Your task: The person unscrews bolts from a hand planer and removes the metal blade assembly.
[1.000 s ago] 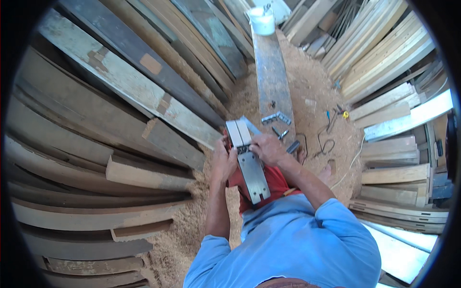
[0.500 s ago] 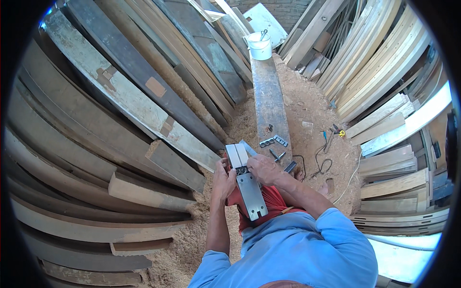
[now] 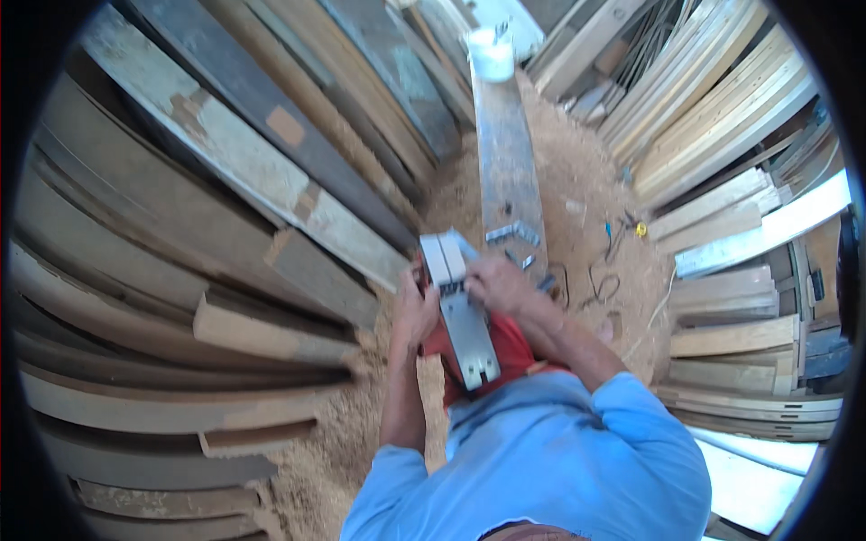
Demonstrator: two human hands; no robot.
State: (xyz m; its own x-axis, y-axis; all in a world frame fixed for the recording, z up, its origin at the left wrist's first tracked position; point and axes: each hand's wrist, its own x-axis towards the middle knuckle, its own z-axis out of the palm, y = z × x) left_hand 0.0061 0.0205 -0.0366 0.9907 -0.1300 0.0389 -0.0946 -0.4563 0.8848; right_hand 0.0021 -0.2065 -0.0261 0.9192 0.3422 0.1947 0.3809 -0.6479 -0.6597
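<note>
An electric hand planer [image 3: 467, 335] lies upside down over my lap, its flat metal sole facing up and the dark slot of its cutter block across the middle. Wrapped round its left side is my left hand [image 3: 415, 311], thumb near the slot. My right hand [image 3: 502, 287] is closed at the slot's right end; its fingertips are bent down there, and anything between them is hidden. Small metal parts [image 3: 512, 233] lie on the long board [image 3: 507, 153] ahead of me, with a pen-like tool [image 3: 527, 262] nearer my right hand.
A white bucket [image 3: 492, 59] stands at the board's far end. Stacked planks [image 3: 298, 334] lean along the left, and pale curved boards [image 3: 695, 117] along the right. A dark cord [image 3: 603, 287] and a yellow item [image 3: 640, 230] lie on the sawdust-covered floor [image 3: 577, 180].
The whole scene has shifted slightly upward in the picture and is blurrier. Both hands keep about the same places on the planer.
</note>
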